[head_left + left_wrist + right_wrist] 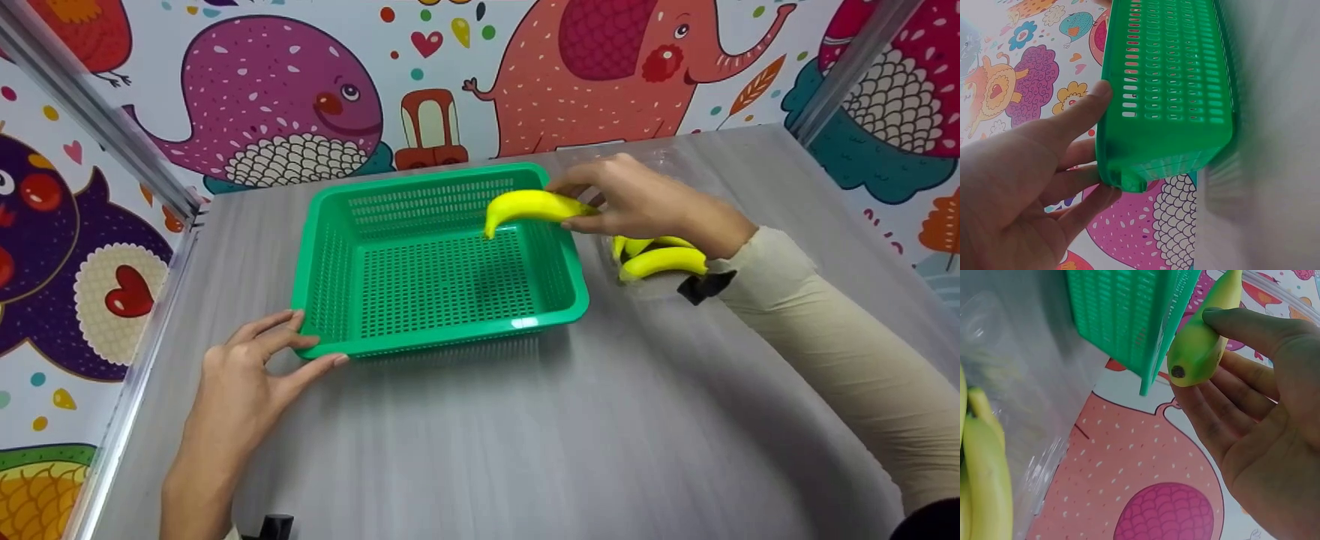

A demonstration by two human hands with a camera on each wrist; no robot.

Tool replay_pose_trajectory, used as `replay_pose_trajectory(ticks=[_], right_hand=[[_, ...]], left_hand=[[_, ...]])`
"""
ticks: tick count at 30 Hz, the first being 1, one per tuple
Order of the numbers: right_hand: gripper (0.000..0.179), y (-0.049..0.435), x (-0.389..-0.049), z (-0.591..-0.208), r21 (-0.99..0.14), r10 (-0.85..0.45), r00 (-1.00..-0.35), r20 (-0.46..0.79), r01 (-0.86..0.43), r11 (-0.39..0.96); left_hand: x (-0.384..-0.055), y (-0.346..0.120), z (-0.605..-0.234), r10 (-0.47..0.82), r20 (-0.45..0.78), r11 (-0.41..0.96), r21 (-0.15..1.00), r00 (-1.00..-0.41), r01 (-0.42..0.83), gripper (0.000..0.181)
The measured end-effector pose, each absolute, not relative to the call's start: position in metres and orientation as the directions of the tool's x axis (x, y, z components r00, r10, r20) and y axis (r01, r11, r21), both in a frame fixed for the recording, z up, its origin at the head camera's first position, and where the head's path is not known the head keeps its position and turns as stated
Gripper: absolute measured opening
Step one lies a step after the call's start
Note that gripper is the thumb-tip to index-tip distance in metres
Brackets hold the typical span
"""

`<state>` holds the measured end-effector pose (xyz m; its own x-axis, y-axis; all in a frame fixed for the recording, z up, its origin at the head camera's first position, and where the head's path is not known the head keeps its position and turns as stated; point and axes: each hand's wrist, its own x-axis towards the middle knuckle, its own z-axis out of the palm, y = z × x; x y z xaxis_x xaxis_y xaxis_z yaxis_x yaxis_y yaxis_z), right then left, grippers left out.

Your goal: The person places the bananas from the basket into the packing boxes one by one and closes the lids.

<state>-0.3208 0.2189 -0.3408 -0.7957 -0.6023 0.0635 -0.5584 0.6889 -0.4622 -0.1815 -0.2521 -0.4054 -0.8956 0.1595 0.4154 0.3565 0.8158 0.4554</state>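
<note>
A yellow banana [531, 205] is held near one end by my right hand [637, 199], over the right side of a green plastic basket [450, 341]. In the right wrist view the thumb presses one side of the banana [1199, 351] and the fingers lie along the other, its dark tip facing the camera. My left hand [244, 382] grips the near left corner of the basket, thumb on the front rim and fingers at the left side. The left wrist view shows thumb and fingers pinching the basket rim [1105, 129]. The basket's perforated floor [442, 277] shows nothing lying on it.
Several more yellow bananas [664, 262] lie on clear plastic [1033, 410] to the right of the basket, partly under my right wrist. The grey table [480, 450] meets walls printed with cartoon animals at the back and sides. A metal frame strip [142, 390] edges the left.
</note>
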Motion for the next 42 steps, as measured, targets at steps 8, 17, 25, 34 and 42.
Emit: replay_pose_trajectory(ticks=[8, 17, 25, 34, 42], right_hand=[[0.052, 0.24, -0.316, -0.346, -0.487, -0.562, -0.826, 0.049, -0.511, 0.709], [0.05, 0.265, -0.311, -0.354, -0.496, -0.565, -0.819, 0.099, -0.533, 0.686], [0.049, 0.287, -0.305, -0.36, -0.495, -0.534, -0.842, 0.078, -0.498, 0.712], [0.05, 0.311, -0.295, -0.366, -0.513, -0.477, -0.878, 0.034, -0.425, 0.745], [0.051, 0.334, -0.286, -0.376, -0.466, -0.438, -0.898, 0.041, -0.404, 0.787]], left_hand=[[-0.182, -0.252, -0.404, 0.149, 0.383, 0.822, 0.465, -0.912, 0.329, 0.039], [-0.182, -0.252, -0.404, 0.151, 0.395, 0.821, 0.461, -0.906, 0.338, 0.039], [-0.182, -0.251, -0.404, 0.144, 0.388, 0.821, 0.467, -0.91, 0.329, 0.041], [-0.181, -0.251, -0.406, 0.14, 0.388, 0.82, 0.47, -0.911, 0.327, 0.042], [-0.181, -0.251, -0.405, 0.143, 0.39, 0.816, 0.474, -0.91, 0.331, 0.041]])
